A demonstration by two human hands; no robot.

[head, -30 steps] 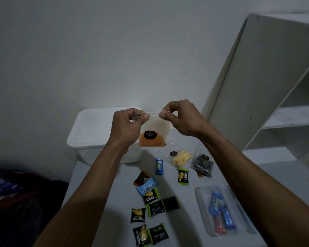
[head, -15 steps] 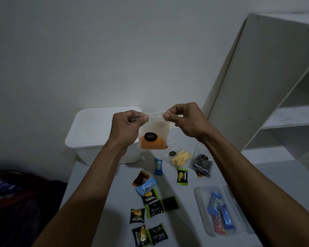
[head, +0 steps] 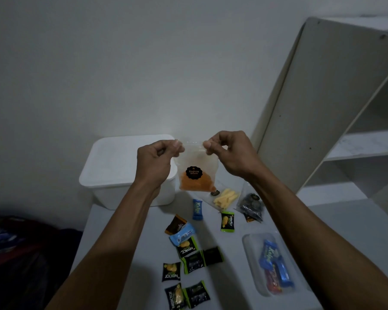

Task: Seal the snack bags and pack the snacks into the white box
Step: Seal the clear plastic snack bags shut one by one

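A clear zip bag of orange snack (head: 196, 175) with a round black label hangs in the air above the table. My left hand (head: 157, 159) pinches its top left corner and my right hand (head: 227, 153) pinches its top right corner. Behind my left hand stands the white box (head: 112, 166) with its lid on. On the table lie a clear bag of yellow sticks (head: 224, 198) and a clear bag of dark snacks (head: 251, 205). Several small wrapped snacks (head: 188, 249) are scattered nearer to me.
A clear plastic tray (head: 251, 265) at the right holds blue and red wrapped bars. A white shelf unit (head: 323, 108) rises at the right. Dark cloth (head: 14, 253) lies left of the table.
My hands and the orange snack bag have stayed almost in place; the right hand has shifted slightly along the bag's top edge.
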